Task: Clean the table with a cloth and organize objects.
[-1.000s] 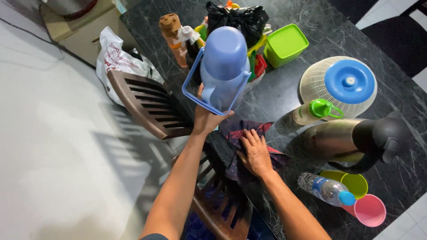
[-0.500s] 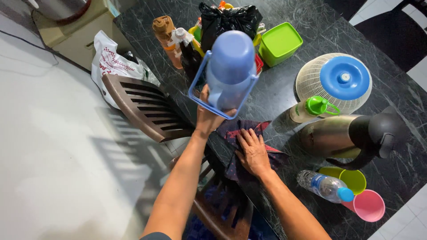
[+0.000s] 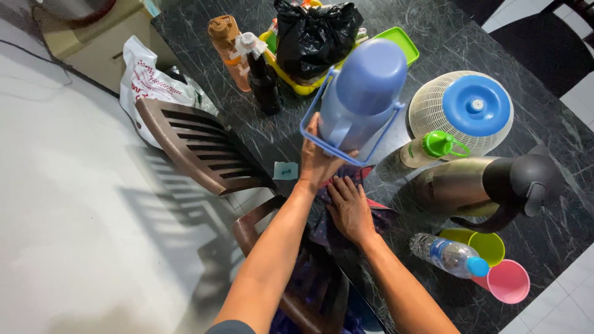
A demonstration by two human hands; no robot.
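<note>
Wiping looks midway: we are pressing our right hand (image 3: pixel 350 209) flat and open on the dark cloth (image 3: pixel 377 216) at the table (image 3: pixel 557 204) edge, while our left hand (image 3: pixel 318 162) is gripping the blue jug (image 3: pixel 362 99), lifted clear above.

Dark marble-pattern table (image 3: pixel 433 49) carried a patterned cloth (image 3: pixel 378 214), steel thermos jug (image 3: pixel 489 185), water bottle (image 3: pixel 450 255), stacked cups (image 3: pixel 495 266), white basket with blue lid (image 3: pixel 464 111), black bag (image 3: pixel 315 37), dark bottle (image 3: pixel 263 77).
</note>
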